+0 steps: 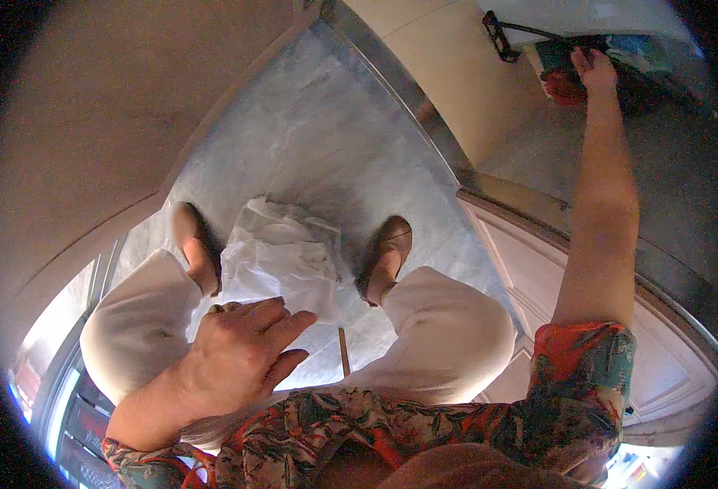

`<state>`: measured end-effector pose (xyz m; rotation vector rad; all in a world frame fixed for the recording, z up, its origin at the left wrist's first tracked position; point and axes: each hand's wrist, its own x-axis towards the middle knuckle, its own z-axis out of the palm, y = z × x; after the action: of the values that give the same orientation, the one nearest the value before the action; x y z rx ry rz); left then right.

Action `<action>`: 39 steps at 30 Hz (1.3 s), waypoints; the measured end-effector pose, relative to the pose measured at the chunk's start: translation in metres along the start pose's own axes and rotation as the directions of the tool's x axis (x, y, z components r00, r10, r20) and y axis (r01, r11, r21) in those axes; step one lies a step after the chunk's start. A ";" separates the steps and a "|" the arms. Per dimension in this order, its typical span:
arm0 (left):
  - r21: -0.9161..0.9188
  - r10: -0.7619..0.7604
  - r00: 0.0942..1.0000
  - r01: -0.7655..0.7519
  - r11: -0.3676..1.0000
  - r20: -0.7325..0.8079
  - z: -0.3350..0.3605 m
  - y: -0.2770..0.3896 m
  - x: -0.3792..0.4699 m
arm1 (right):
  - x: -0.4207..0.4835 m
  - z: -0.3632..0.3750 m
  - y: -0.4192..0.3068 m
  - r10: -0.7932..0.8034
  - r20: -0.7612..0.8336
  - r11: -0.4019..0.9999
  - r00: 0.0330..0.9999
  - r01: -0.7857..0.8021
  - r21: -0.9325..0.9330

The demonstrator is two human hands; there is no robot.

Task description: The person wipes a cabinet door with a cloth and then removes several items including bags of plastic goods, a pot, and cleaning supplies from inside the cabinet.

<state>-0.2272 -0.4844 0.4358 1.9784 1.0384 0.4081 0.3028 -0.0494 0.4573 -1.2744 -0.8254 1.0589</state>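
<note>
My left hand (pixel 243 345) hangs over my lap, its thumb and fingers apart and nothing visible in it. My right arm stretches far forward to a dark counter on the right. There my right hand (pixel 597 72) touches a dark green and red item (pixel 563 82), perhaps a printed pack; whether the fingers grip it is unclear. A black bar-like object (pixel 505 36) with a bracket-shaped end extends left from beside the fingers. On the floor between my feet lies a crumpled white, translucent plastic bag (pixel 273 244); its contents cannot be made out.
A pale cabinet with panelled doors (pixel 517 257) stands under the counter (pixel 670 244) on my right. A large brown panel (pixel 90 122) curves along my left. Grey marbled floor (pixel 334 122) lies ahead. Near my legs, a thin wooden stick (pixel 344 351) shows.
</note>
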 end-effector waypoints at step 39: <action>0.074 0.090 0.996 -0.089 0.993 -0.003 0.040 0.042 -0.076 | -0.260 0.067 -0.028 0.078 0.108 0.889 0.991 -0.021 -0.457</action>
<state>-0.2265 -0.5784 0.4530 2.0962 0.9838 0.4304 0.1594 -0.2708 0.5132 -1.6414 -1.1919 1.0252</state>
